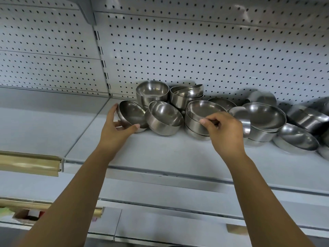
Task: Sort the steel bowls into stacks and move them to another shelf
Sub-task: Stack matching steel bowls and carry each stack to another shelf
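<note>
Several steel bowls lie in a loose heap on a grey shelf (169,154) against a pegboard back. My left hand (116,129) grips a tilted small bowl (130,114) at the heap's left end, thumb under its near side and fingers behind its far rim. My right hand (224,130) pinches the near rim of the top bowl (203,108) of a short stack (195,125). A tilted bowl (164,117) leans between the two. Behind stand an upright stack (152,91) and another stack (187,95). Wider bowls (265,114) lie to the right.
The pegboard wall (195,50) rises behind the bowls. The shelf's left part (44,125) is bare up to a seam. Below the shelf edge run lower shelves with a gold price rail (30,164) and a small box (26,215) at the lower left.
</note>
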Tool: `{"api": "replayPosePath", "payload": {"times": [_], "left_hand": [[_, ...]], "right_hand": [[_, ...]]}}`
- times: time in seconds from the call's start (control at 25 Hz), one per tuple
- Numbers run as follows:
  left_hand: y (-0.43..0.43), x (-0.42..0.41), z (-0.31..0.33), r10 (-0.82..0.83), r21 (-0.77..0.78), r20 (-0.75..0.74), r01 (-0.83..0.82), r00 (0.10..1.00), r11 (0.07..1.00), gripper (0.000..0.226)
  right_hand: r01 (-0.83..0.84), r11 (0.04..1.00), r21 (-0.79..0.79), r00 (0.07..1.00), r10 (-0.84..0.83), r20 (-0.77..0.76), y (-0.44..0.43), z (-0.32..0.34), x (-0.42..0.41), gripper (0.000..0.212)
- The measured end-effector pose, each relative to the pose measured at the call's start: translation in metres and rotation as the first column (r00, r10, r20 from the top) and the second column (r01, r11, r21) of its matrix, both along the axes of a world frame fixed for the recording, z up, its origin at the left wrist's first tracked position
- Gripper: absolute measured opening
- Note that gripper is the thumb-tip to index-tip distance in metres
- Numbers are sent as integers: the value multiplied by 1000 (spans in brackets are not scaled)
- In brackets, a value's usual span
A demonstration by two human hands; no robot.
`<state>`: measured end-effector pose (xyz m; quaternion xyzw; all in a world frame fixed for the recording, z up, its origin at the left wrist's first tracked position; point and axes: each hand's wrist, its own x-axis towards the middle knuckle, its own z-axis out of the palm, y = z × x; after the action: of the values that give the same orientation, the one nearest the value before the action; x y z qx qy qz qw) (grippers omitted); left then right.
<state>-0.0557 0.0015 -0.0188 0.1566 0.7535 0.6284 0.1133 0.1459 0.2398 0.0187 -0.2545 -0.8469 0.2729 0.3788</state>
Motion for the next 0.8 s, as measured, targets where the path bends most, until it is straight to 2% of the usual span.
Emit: {"api": "replayPosePath", "payload": {"times": [0.32, 0.56, 0.64, 0.8], "left_hand": [[-15, 12, -6, 158, 69, -39, -155, 987, 985, 94], [-29, 35, -3, 319, 212, -52, -302, 946, 929, 94], [-37, 47, -3, 303, 261, -63, -278, 951, 925, 93], [-50, 76, -7, 168, 281, -91, -137, 982, 950, 91]], "right_hand": [[-32, 996, -79, 997, 26, -77, -1, 2, 3, 6], [-78, 988, -137, 981, 52, -184, -10, 8, 3, 3], [-113, 982, -151, 973, 79, -216, -14, 10, 6, 2], [-179, 975, -135, 953, 138, -271, -20, 10, 16, 13]]}}
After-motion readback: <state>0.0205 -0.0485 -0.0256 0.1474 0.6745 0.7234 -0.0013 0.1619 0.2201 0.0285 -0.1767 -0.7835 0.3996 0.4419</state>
